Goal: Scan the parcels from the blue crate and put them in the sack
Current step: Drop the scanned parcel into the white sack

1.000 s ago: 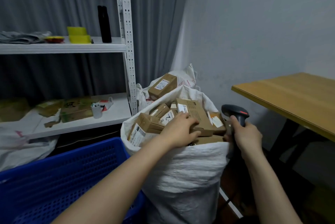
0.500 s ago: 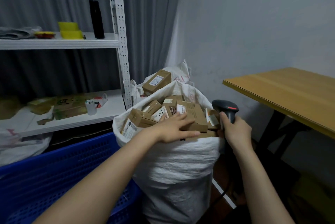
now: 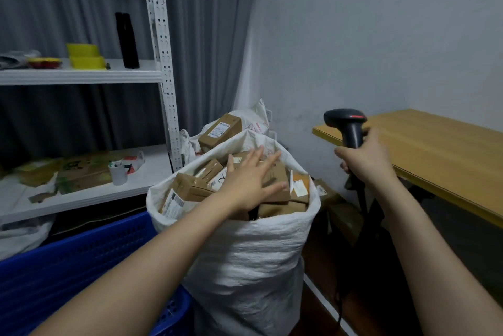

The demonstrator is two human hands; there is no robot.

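A white woven sack (image 3: pixel 250 254) stands in the middle, filled to its rim with several brown cardboard parcels (image 3: pixel 187 191). My left hand (image 3: pixel 250 180) lies over the top parcels with its fingers spread and straight. My right hand (image 3: pixel 364 158) grips the handle of a black barcode scanner (image 3: pixel 347 123), held upright to the right of the sack near the table edge. The blue crate (image 3: pixel 68 262) sits at the lower left, beside the sack; its inside is mostly out of view.
A second white sack (image 3: pixel 253 117) with a parcel (image 3: pixel 220 128) on top stands behind the first. White metal shelving (image 3: pixel 81 74) is at the left, holding a white cup (image 3: pixel 118 173). A wooden table (image 3: pixel 435 145) fills the right side. More boxes (image 3: pixel 340 216) lie under the table.
My left hand has opened, its fingers now spread flat over the parcels. My right hand has lifted the scanner up and to the right, toward the table edge.
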